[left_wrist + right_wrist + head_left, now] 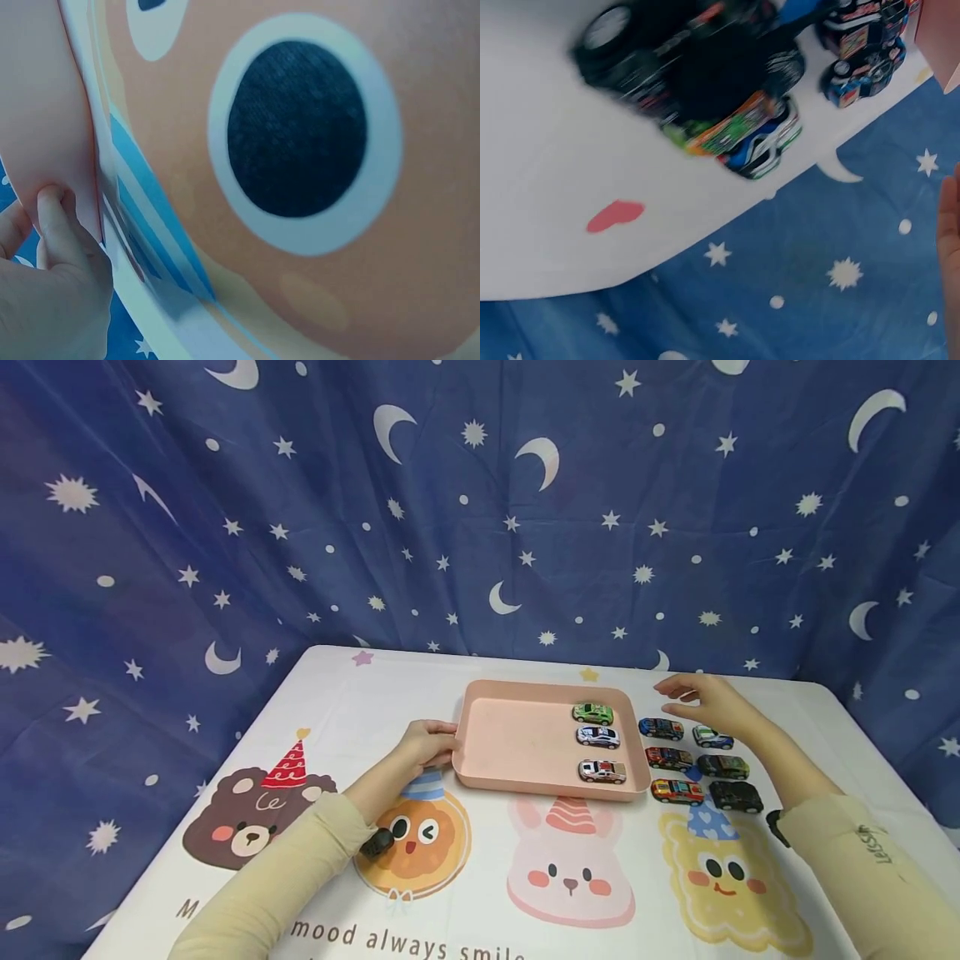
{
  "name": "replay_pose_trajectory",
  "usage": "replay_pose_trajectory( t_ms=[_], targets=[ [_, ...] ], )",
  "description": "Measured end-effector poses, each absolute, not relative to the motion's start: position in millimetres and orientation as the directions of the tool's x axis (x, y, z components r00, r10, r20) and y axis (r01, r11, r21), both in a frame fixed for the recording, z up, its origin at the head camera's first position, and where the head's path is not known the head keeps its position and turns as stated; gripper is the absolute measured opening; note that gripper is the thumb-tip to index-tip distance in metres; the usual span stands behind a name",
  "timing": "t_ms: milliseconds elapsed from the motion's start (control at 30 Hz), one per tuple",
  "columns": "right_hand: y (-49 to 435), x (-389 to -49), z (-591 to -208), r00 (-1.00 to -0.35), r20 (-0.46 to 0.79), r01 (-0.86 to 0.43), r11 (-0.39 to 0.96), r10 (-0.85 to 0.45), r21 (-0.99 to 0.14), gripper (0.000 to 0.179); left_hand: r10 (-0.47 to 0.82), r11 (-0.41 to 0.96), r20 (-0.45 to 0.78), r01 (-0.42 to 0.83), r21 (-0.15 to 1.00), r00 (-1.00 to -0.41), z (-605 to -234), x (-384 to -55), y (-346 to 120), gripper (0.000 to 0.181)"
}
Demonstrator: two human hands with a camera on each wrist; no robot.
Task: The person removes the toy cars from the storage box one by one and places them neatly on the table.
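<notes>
My left hand (429, 745) grips the left wall of a shallow pink tray (517, 783); in the left wrist view thumb and fingers pinch the tray's edge (52, 135). Inside the tray, along its right side, stand a green toy car (592, 714), a white and purple one (597, 737) and a white and red one (602, 772). My right hand (708, 700) hovers past the tray's far right corner, fingers loosely bent with nothing between them. Nearest below it are a blue toy car (661, 728) and a white, blue and green one (712, 737).
More toy cars stand in two columns right of the tray, among them a dark red one (669, 758), a red and yellow one (677, 791), a dark green one (723, 767) and a black one (736, 796). A printed white tablecloth (480, 877) covers the table before a blue starry curtain (450, 485).
</notes>
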State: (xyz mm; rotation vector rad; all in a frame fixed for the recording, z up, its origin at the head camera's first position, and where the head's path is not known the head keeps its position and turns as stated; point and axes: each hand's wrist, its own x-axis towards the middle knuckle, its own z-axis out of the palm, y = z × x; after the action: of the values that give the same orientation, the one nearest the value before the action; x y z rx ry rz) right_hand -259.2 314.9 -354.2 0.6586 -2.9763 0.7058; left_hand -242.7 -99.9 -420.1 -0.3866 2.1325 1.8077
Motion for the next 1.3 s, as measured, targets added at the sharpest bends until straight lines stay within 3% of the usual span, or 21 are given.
replay_pose_trajectory(
  t_ms=[433,800,1300],
  targets=[
    [275.2,-287.4,-359.0,-0.891,0.023,-0.405,0.772,-0.453,-0.489,0.034,-0.010,0.168,-0.399,-0.395,0.903,-0.917,-417.6,-243.9,-101.2,0.038],
    [257.7,-301.0,-373.5,-0.905,-0.004,-0.356,0.762,-0.425,-0.541,0.035,-0.011,0.159,-0.412,-0.409,0.899,-0.911,-420.3,-245.2,-100.7,0.038],
    [245.2,-316.7,-396.9,-0.870,-0.048,-0.429,0.803,-0.490,-0.413,0.028,-0.013,0.164,-0.417,-0.413,0.896,-0.909,-419.8,-246.6,-101.1,0.038]
  ],
)
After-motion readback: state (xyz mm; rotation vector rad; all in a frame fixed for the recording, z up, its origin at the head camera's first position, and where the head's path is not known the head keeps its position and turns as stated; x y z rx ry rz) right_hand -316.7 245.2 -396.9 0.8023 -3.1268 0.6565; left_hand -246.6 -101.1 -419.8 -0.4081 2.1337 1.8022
